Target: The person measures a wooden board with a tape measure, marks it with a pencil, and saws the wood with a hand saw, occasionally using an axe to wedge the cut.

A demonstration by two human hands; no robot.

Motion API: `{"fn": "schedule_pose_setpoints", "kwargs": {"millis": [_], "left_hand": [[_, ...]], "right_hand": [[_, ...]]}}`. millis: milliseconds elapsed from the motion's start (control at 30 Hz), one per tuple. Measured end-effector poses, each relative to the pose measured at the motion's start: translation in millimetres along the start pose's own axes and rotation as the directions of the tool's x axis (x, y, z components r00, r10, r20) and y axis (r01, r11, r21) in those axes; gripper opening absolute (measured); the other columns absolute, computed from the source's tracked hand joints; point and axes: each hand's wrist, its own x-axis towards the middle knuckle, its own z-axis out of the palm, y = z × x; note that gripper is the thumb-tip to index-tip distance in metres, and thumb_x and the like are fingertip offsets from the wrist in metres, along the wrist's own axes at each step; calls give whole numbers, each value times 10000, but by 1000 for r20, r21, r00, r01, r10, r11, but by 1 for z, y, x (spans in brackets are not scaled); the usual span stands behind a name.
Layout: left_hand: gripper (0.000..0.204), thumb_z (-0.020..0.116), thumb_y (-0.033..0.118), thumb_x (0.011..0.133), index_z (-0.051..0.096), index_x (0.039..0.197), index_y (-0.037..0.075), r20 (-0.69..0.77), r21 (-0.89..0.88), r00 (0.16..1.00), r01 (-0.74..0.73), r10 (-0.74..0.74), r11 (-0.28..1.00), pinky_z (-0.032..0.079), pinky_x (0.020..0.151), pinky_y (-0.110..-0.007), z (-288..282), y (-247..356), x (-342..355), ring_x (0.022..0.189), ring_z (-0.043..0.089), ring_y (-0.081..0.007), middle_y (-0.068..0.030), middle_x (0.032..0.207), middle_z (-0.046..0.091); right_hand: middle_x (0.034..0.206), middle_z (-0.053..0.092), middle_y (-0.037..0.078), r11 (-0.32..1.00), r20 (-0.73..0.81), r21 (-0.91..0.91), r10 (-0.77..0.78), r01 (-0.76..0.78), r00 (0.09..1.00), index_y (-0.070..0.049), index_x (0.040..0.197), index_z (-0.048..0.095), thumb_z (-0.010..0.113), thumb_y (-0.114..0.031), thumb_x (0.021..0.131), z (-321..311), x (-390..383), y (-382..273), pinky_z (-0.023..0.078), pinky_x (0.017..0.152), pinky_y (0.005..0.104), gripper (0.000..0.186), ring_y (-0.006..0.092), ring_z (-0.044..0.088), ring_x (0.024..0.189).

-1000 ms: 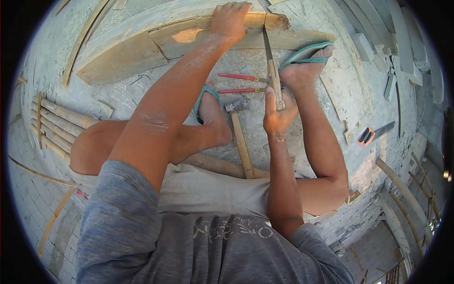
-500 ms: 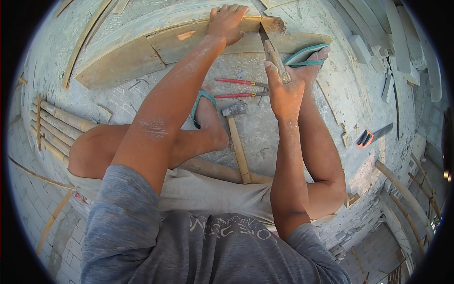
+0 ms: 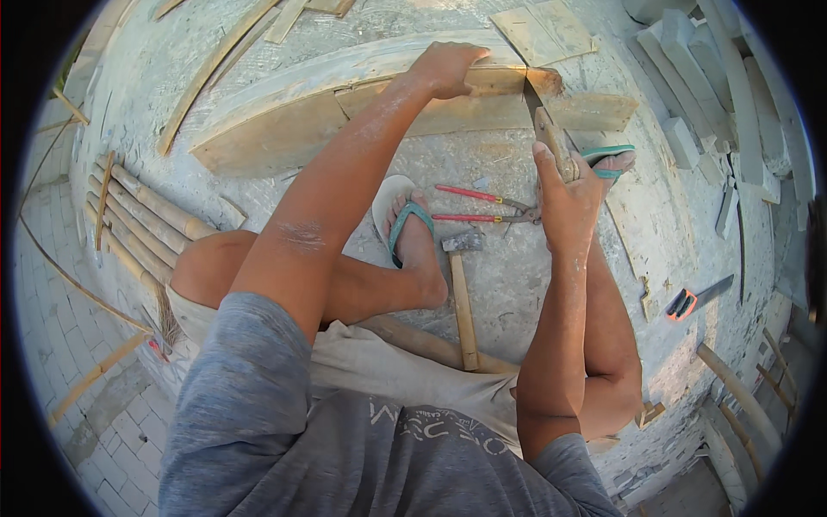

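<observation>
A long wooden plank [image 3: 379, 84] stands on edge in front of me, with another board [image 3: 594, 112] along its near side. My left hand [image 3: 446, 71] grips the plank's top edge, fingers over it and thumb on the near face. In my right hand [image 3: 570, 207] is the wooden handle of a handsaw [image 3: 556, 146]. Its blade sits in a cut near the plank's right end, to the right of my left hand. A short end piece [image 3: 544, 82] lies beyond the cut.
Red-handled cutters [image 3: 469, 195] and a hammer [image 3: 463, 293] lie between my legs. A second saw [image 3: 702, 297] with an orange and black handle rests at right. Bamboo poles [image 3: 155, 202] lie at left, pale blocks [image 3: 689, 69] at far right. My sandalled feet are close to the planks.
The view has shifted, so the scene sits lower and further right. Both hands keep their holds. The saw stays in the same cut, with little visible travel.
</observation>
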Motion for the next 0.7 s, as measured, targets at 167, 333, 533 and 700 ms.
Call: {"fn": "schedule_pose_setpoints", "kwargs": {"millis": [167,333,533,700], "left_hand": [[533,821,177,832,577,1283,33,-583,-627,445,285,-680,725,508,902,-404,25,74,-52,1034,640,-276,-138,1111,649],[670,811,293,872,448,1366,22,252,-964,-73,68,-965,-257,509,909,-407,64,109,-124,1070,601,-238,-126,1190,602],[1010,787,545,838,314,1520,-30,474,-871,-349,-317,-808,-374,437,1119,-475,42,50,-146,1346,503,-344,-226,1495,463],[1056,755,649,807,370,1537,-11,641,-692,-130,-524,-756,-497,324,1199,-537,53,11,-158,1417,453,-337,-165,1599,402]], "right_hand": [[795,698,229,1000,-118,2,-31,31,993,168,1047,667,765,-392,906,19,0,60,513,756,384,585,223,643,787],[731,651,99,999,-65,38,-8,10,998,116,1018,684,757,-401,927,22,0,53,495,654,329,531,166,608,699],[629,497,-46,960,31,262,90,-95,995,-65,783,621,721,-376,972,0,-3,-8,297,446,220,377,34,421,505],[613,486,-53,945,44,292,138,-145,989,-69,784,618,719,-391,970,-4,5,-22,294,441,218,385,40,411,499]]}}
